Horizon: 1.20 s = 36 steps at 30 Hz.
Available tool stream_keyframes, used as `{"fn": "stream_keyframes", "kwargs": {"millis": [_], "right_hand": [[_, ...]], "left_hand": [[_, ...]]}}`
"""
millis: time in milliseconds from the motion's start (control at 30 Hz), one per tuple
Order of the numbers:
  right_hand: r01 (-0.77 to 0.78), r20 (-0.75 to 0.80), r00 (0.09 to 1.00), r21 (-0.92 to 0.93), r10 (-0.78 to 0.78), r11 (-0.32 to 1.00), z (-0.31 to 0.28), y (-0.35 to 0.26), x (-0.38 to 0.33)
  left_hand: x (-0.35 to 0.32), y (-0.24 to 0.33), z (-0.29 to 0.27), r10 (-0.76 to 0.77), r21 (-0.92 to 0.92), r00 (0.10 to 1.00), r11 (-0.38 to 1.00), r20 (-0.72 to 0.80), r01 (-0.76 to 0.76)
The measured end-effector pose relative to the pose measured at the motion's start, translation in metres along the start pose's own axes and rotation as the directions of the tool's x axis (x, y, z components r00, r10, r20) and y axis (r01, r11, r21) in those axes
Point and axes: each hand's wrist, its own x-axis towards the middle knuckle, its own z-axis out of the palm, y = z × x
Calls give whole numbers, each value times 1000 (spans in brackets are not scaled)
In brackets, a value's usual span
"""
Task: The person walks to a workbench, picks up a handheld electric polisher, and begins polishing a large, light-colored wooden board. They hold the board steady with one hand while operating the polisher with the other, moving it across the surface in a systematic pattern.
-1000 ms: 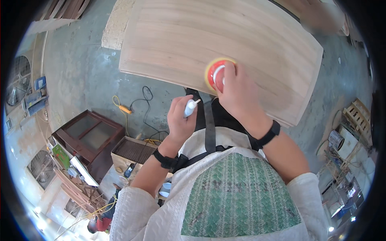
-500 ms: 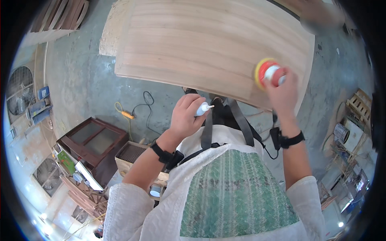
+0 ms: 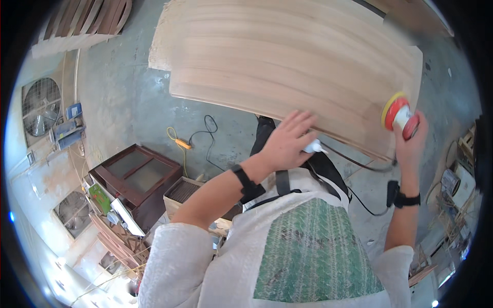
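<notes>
A broad pale wood panel [image 3: 287, 61] spans the upper middle. My left hand [image 3: 287, 142] is over its near edge, fingers stretched toward the wood; whether they touch cannot be told. Tucked under the thumb and palm of that hand is a small white squeeze bottle [image 3: 316, 147] with a pointed nozzle, mostly hidden. My right hand [image 3: 412, 141] is closed around a round orbital sander [image 3: 399, 114], red and white with a yellow pad. Tilted on its side, the sander hangs near the panel's right end, its pad facing left.
A dark cable [image 3: 354, 163] runs below the panel's near edge. On the floor at left lie an orange power strip [image 3: 183, 144] with cords and a brown framed cabinet [image 3: 138, 174]. Curved wooden parts [image 3: 84, 18] are stacked at far left; wall fans [image 3: 42, 108] stand beyond.
My right hand has carried the sander rightward and slightly down in view. My left hand has moved right to the panel's edge, its fingers straightening, bottle still in it. The view has shifted.
</notes>
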Motion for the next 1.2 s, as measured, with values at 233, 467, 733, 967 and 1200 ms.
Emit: {"fn": "stream_keyframes", "kwargs": {"millis": [233, 467, 733, 967, 1200], "right_hand": [[-3, 303, 952, -126, 41, 992, 9, -39, -28], [204, 447, 873, 30, -195, 979, 73, -186, -8], [628, 342, 650, 262, -679, 733, 173, -406, 43], [643, 261, 669, 267, -696, 718, 243, -547, 76], [409, 255, 817, 379, -518, 831, 216, -436, 95]], "left_hand": [[-17, -28, -15, -39, 3, 999, 999, -31, 39], [-73, -83, -87, -414, 107, 840, 873, -352, 475], [-171, -134, -154, -608, -246, 275, 633, -744, 734], [-177, -129, -167, -696, -477, 173, 630, -697, 613], [-124, -160, -188, -484, -134, 610, 839, -627, 528]]}}
